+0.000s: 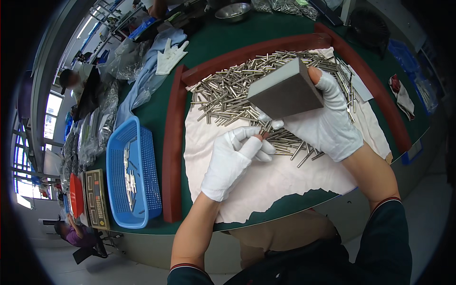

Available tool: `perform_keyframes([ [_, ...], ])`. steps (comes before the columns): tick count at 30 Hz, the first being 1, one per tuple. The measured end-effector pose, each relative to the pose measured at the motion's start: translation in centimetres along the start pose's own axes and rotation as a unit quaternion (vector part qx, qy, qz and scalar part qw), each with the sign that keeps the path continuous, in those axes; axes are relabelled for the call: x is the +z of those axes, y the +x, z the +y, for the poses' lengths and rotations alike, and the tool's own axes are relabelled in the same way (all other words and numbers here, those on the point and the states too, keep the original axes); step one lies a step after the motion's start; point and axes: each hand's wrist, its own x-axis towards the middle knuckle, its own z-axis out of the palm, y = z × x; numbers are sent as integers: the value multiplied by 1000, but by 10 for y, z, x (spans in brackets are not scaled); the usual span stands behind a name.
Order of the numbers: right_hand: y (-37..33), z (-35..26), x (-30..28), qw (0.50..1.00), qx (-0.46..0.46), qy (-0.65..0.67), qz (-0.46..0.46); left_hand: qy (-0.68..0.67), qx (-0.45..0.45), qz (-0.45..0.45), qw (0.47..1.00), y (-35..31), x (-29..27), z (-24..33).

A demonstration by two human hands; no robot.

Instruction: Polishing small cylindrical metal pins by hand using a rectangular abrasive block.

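Observation:
My right hand, in a white glove with bare fingertips, grips a thick two-tone grey block that looks like a sanding sponge. It is tilted above a heap of short shiny metal rods. Just left of and below the block, my gloved left hand has its thumb and fingers pinched together around a small metal rod. The fingers partly hide that rod. Beneath both hands, a pale pink cloth lies under the heap.
Dark red bars border the cloth on the left, back and right. Left of them, a blue basket holds some rods, beside a scale. A spare white glove and a metal bowl lie farther back. Other people sit at left.

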Motion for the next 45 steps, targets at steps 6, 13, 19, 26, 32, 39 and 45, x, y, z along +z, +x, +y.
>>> perform_keyframes([
  [6,-7,0,3,999,16,-43,-9,-71,-60,-89,992,1,-4,-2],
  [13,-9,0,22,915,-121,-379,68,-88,35,68,993,4,-4,-8],
  [19,-12,19,12,643,-309,-700,-39,-54,119,179,975,-2,2,0],
  [26,-12,28,15,607,-299,-733,-68,69,206,212,953,-1,-2,-14],
  [32,-15,28,17,593,-291,-748,-69,45,203,196,958,-2,0,-12],
  [39,-16,26,23,559,-304,-768,-72,125,276,213,929,0,-4,-16],
  [45,0,18,3,563,-307,-767,-16,211,297,200,910,-2,-3,-9],
])
